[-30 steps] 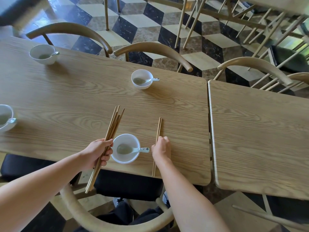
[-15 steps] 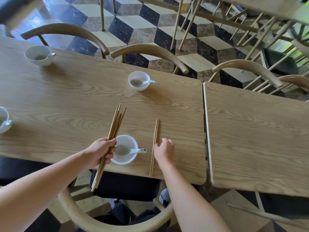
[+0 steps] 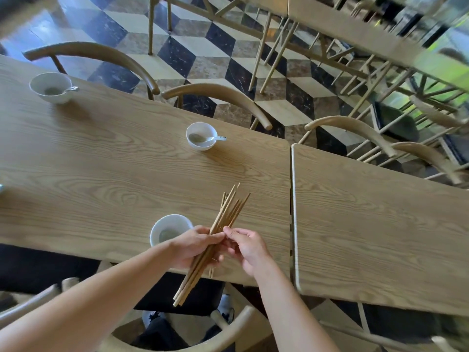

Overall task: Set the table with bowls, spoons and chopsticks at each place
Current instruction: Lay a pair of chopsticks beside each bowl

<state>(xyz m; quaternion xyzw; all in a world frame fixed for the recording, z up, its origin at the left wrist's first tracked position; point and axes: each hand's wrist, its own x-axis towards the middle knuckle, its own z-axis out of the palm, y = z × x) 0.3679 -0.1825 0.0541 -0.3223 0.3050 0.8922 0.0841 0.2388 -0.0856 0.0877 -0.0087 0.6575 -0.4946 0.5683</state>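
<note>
Left hand: our left hand (image 3: 193, 246) is curled tight round a bundle of long light-brown wooden chopsticks (image 3: 229, 212), gripping it below its middle.
Right hand: our right hand (image 3: 247, 247) has its fingers bent, and its thumb and forefinger pinch at the sticks just above the left hand. We cannot tell which stick they have.
Hands together: the two hands meet at the bundle, over the near edge of the pale oak worktop (image 3: 101, 174).
Bundle: it slants, with the thin tips fanned out up and to the right over the worktop. The thick ends hang past the near edge.
Laid pair: we see a pair of matching wooden chopsticks (image 3: 223, 200) flat on the worktop under the bundle, just right of the near bowl. It is mostly hidden by our hands.
Near bowl: a small round white ceramic bowl (image 3: 168, 226) sits by the near edge, partly covered by our left hand. Something greyish lies in its bottom.
Middle bowl: a second white bowl (image 3: 200, 146) stands near the far edge and holds a white ceramic spoon (image 3: 209, 138), whose handle rests over the right of the rim.
Far bowl: a third white bowl (image 3: 52, 96) at the far left holds a spoon whose handle tip (image 3: 72, 89) pokes over the rim.
Beside us: another oak table (image 3: 380, 224) stands just right of the worktop, with a narrow gap between them.
</note>
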